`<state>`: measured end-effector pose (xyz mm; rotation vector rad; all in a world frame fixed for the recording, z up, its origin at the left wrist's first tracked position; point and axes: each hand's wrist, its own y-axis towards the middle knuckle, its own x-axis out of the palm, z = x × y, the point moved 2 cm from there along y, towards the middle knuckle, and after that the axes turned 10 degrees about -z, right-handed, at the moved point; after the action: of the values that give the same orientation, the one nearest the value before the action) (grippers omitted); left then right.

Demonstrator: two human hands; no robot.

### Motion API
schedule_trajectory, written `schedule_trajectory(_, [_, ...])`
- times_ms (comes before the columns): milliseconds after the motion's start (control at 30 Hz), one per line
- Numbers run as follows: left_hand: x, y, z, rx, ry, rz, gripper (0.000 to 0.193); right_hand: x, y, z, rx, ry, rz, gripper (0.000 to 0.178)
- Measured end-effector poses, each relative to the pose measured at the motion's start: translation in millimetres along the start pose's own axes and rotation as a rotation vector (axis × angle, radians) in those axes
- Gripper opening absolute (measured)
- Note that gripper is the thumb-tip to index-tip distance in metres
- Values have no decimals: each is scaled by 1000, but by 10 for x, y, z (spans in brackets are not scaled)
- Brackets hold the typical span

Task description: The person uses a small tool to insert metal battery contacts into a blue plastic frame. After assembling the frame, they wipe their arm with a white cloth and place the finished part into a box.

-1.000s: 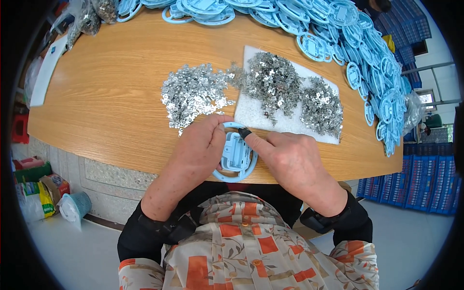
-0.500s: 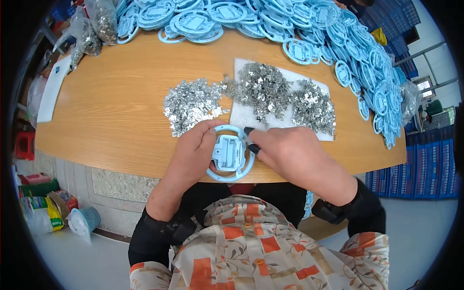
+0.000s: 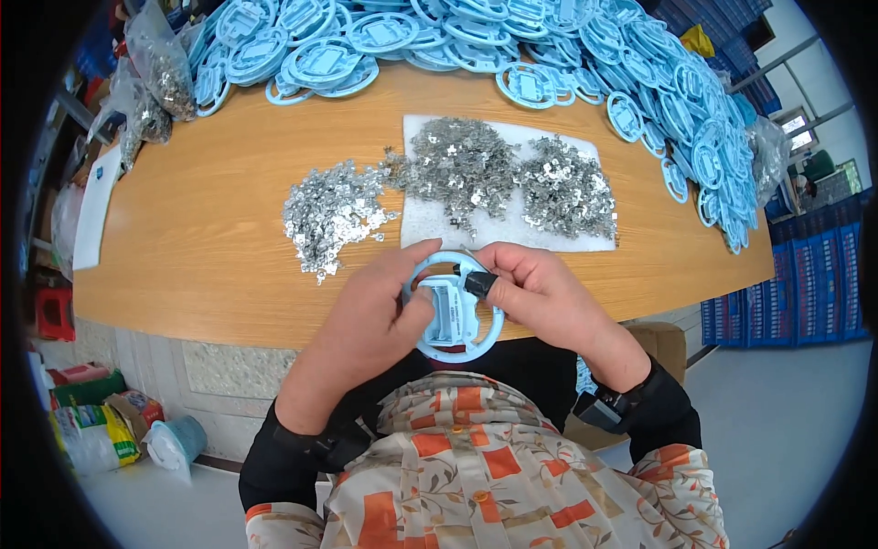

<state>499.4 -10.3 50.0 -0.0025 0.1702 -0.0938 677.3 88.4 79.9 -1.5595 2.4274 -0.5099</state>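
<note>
A light blue plastic wheel-shaped part (image 3: 467, 322), a ring around a rectangular compartment, is held at the table's near edge. My left hand (image 3: 373, 306) grips its left side, the thumb lying over the compartment's edge. At the upper right of the ring is my right hand (image 3: 540, 293), closed on it, its black-wrapped thumb pressed against the inside. Whether a small piece sits under that thumb is hidden. Beyond my hands are a heap of small silvery metal pieces (image 3: 334, 215) on the wood and two more heaps on a white foam sheet (image 3: 430, 227).
Many similar blue parts (image 3: 384, 33) are piled along the far and right edges of the wooden table (image 3: 192, 220). Clear bags of metal pieces (image 3: 157, 59) stand at the far left. Blue crates (image 3: 786, 293) are stacked on the right. A cardboard box (image 3: 660, 346) sits below the near edge.
My right hand has turned from a pinch over the ring's right rim to a grip with its thumb inside the ring. My left thumb has come onto the compartment. The whole view has shifted slightly.
</note>
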Motion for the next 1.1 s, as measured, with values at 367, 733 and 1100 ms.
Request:
schedule_trajectory(367, [197,38,-81,-164,-808,-122,45,136,16,143,-413,-158,297,33])
schedule_trajectory(733, [365,87,-228,-88,-1114,-492,48,-91,-17,409,-333,236,68,20])
schedule_trajectory(1100, [746,186,-197,-266,-1168,-660,51,-227,-641,408,-201,225,215,23])
